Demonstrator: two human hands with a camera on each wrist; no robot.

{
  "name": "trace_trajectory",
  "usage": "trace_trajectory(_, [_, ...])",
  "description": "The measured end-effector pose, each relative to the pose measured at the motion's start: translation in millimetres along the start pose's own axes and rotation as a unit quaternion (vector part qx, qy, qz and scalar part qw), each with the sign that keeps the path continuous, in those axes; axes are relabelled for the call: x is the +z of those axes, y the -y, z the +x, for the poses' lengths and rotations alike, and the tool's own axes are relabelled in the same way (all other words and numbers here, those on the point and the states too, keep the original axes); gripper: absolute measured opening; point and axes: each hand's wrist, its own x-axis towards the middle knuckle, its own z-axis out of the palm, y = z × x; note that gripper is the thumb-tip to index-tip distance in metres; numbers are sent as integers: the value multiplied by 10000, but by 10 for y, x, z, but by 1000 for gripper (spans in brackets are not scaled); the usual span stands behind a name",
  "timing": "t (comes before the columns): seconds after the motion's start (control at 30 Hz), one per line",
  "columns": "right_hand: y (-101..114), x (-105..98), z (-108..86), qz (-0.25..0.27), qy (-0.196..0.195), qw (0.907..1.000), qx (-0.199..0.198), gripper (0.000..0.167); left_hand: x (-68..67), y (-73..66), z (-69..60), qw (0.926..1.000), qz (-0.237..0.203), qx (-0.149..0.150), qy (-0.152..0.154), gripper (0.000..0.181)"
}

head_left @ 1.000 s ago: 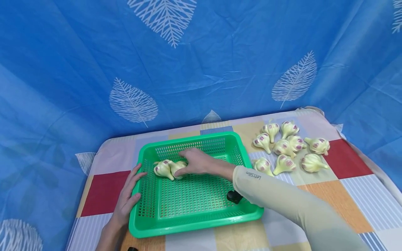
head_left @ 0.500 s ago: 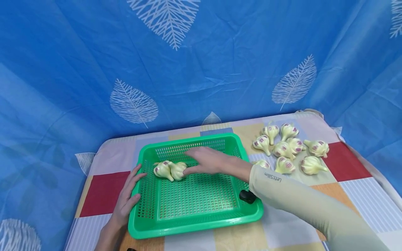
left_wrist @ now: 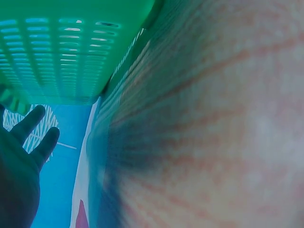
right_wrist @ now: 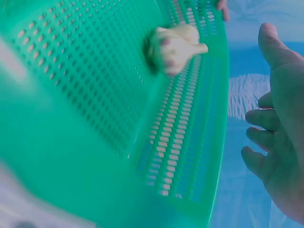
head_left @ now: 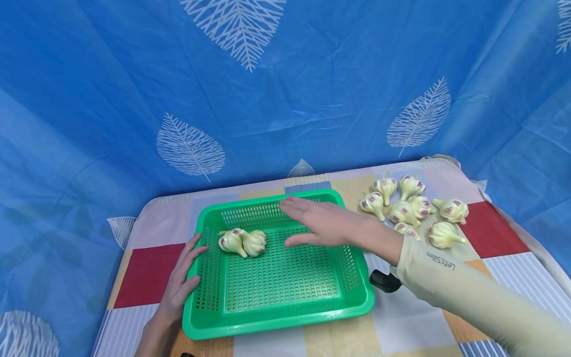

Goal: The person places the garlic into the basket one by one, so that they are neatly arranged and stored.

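Note:
In the head view, two garlic bulbs (head_left: 254, 243) lie side by side in the left part of a green plastic basket (head_left: 276, 325). My left hand (head_left: 176, 290) rests against the basket's left rim, its fingertips and thumb reaching over the edge. Above the basket's right half hovers my right hand (head_left: 327, 223), fingers extended and nothing in them. The right wrist view shows that hand (right_wrist: 285, 128) apart from the basket wall, with the bulbs (right_wrist: 175, 50) beyond. Several more garlic bulbs (head_left: 403, 212) lie on the table to the right, one partly hidden by my right forearm.
A checkered cloth (head_left: 499, 225) covers the table. Blue sheeting (head_left: 276, 99) with white leaf prints hangs behind it and at the sides. A black wrist device (head_left: 384, 281) sits under my right wrist, by the basket's right rim.
My right hand has let go of the right-hand garlic bulb in the basket and moved right and up, its fingers spreading straighter. The left hand has stayed at the rim.

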Motion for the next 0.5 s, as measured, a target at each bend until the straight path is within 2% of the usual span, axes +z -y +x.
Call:
trace_trajectory(0.3, [-207, 57, -466, -106, -428, 9983, 387, 91, 1, -1, 17, 10000, -14, -18, 28, 60])
trace_trajectory(0.5, [-341, 119, -661, -25, -674, 9965, 497, 89, -14, -9, 10, 10000, -55, -69, -9, 59])
